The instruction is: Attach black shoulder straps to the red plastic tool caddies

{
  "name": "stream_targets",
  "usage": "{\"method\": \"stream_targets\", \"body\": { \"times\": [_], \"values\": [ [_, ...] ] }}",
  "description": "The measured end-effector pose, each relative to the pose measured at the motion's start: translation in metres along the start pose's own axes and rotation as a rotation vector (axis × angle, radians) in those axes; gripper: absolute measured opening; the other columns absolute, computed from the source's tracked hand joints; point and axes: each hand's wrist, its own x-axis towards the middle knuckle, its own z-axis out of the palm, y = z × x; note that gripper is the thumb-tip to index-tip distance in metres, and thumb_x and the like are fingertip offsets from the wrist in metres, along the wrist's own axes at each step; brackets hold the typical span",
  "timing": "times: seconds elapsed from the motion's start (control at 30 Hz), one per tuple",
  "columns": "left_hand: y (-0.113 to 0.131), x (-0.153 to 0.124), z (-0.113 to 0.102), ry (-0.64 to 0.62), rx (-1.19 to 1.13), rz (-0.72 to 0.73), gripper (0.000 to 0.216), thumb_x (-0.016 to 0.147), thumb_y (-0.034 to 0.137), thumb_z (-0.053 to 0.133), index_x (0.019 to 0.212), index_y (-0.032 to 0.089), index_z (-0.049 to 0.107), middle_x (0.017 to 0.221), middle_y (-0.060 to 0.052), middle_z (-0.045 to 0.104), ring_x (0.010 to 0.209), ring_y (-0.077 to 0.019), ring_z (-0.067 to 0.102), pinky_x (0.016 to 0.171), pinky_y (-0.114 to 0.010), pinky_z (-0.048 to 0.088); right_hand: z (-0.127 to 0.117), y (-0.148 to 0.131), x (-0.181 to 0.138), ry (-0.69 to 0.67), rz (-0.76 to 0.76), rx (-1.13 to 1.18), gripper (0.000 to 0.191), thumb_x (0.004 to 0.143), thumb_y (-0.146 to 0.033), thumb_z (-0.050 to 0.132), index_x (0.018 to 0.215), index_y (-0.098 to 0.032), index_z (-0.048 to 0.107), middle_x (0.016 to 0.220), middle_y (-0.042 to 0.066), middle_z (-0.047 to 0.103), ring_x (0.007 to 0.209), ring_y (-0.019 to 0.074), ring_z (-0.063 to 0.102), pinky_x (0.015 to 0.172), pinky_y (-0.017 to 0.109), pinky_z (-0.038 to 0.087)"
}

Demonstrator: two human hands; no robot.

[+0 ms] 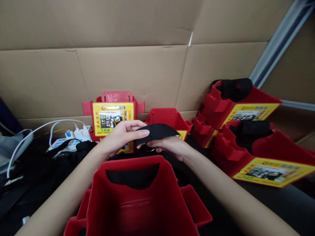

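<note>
Both my hands hold a black strap [157, 131] just above the far rim of an open red plastic tool box [137, 203] right in front of me. My left hand [121, 134] grips the strap's left end with fingers curled over it. My right hand [169, 146] holds it from below, fingers closed under the fabric. More black fabric [134, 177] hangs inside the box along its back wall.
Several more red boxes with yellow labels stand behind [113, 111] and lie stacked at the right [236, 108], some with black fabric inside. A white power strip with cables [73, 135] sits at the left on a dark surface. Cardboard walls [147, 65] close the back.
</note>
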Motion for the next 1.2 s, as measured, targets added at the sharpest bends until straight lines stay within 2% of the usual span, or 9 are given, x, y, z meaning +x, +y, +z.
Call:
{"method": "stream_targets", "body": {
  "times": [0.17,0.23,0.33,0.4,0.5,0.67,0.87,1.03,1.2],
  "values": [
    [0.004,-0.003,-0.007,-0.032,0.047,0.003,0.011,0.081,0.020,0.055,0.086,0.017,0.046,0.066,0.002,0.060,0.049,-0.0070,0.056,0.053,-0.019,0.041,-0.008,-0.003,0.006,-0.056,-0.055,0.325,0.028,0.066,-0.010,0.065,0.093,-0.015,0.062,0.082,0.002,0.061,0.071,0.0066,0.055,0.061,0.017,0.044],
    [0.007,-0.003,-0.011,0.016,0.033,-0.011,0.016,0.080,0.021,0.055,0.092,0.019,0.044,0.064,0.004,0.057,0.043,-0.0054,0.051,0.045,-0.017,0.036,-0.013,-0.003,0.010,-0.083,-0.061,0.461,0.026,0.070,-0.008,0.060,0.095,-0.014,0.063,0.084,0.003,0.063,0.071,0.0069,0.057,0.062,0.017,0.045],
    [0.009,-0.003,-0.015,0.104,0.153,-0.037,0.013,0.083,0.030,0.051,0.088,0.019,0.049,0.047,0.008,0.046,0.034,-0.0037,0.039,0.039,-0.017,0.026,-0.018,0.000,0.014,-0.099,-0.074,0.605,0.026,0.072,-0.005,0.053,0.094,-0.014,0.064,0.085,0.004,0.065,0.072,0.0082,0.059,0.062,0.017,0.047],
    [0.010,-0.003,-0.016,0.146,0.323,-0.047,0.019,0.083,0.033,0.050,0.075,0.016,0.053,0.043,0.006,0.046,0.038,-0.0049,0.041,0.042,-0.018,0.029,-0.019,0.002,0.015,-0.091,-0.095,0.617,0.028,0.071,-0.002,0.051,0.093,-0.015,0.064,0.082,0.004,0.065,0.070,0.0076,0.059,0.059,0.016,0.047],
    [0.011,-0.003,-0.017,0.188,0.475,-0.056,0.026,0.081,0.030,0.050,0.062,0.014,0.053,0.051,0.001,0.056,0.049,-0.0075,0.050,0.052,-0.020,0.038,-0.019,0.002,0.014,-0.084,-0.095,0.570,0.034,0.071,-0.001,0.053,0.099,-0.018,0.063,0.081,0.002,0.065,0.066,0.0052,0.058,0.056,0.013,0.046],
    [0.016,-0.006,-0.018,0.210,0.493,-0.104,0.020,0.078,0.025,0.049,0.060,0.015,0.052,0.046,0.003,0.056,0.047,-0.0085,0.050,0.054,-0.021,0.039,-0.019,0.000,0.012,-0.096,-0.062,0.536,0.035,0.074,-0.007,0.056,0.106,-0.021,0.061,0.086,0.000,0.063,0.064,0.0037,0.057,0.054,0.012,0.046],
    [0.020,-0.008,-0.020,0.347,0.519,-0.153,0.017,0.071,0.019,0.049,0.055,0.015,0.053,0.051,0.001,0.060,0.045,-0.0070,0.044,0.045,-0.019,0.030,-0.020,0.001,0.013,-0.139,-0.127,0.618,0.035,0.074,-0.006,0.056,0.105,-0.022,0.061,0.081,-0.002,0.062,0.063,0.0016,0.056,0.049,0.009,0.043],
    [0.022,-0.009,-0.019,0.290,0.492,-0.207,0.016,0.068,0.021,0.049,0.056,0.015,0.057,0.055,-0.001,0.062,0.047,-0.0075,0.046,0.044,-0.018,0.032,-0.018,0.002,0.013,-0.087,-0.134,0.545,0.033,0.073,-0.010,0.061,0.104,-0.022,0.062,0.089,0.000,0.063,0.061,0.0016,0.055,0.047,0.009,0.042],
    [0.026,-0.010,-0.018,0.310,0.528,-0.251,0.019,0.068,0.021,0.048,0.054,0.014,0.058,0.051,-0.001,0.060,0.042,-0.0062,0.043,0.040,-0.017,0.029,-0.017,0.002,0.012,-0.092,-0.119,0.503,0.029,0.070,-0.012,0.065,0.098,-0.021,0.065,0.081,0.000,0.062,0.066,0.0038,0.058,0.047,0.009,0.043]
  ]
}}
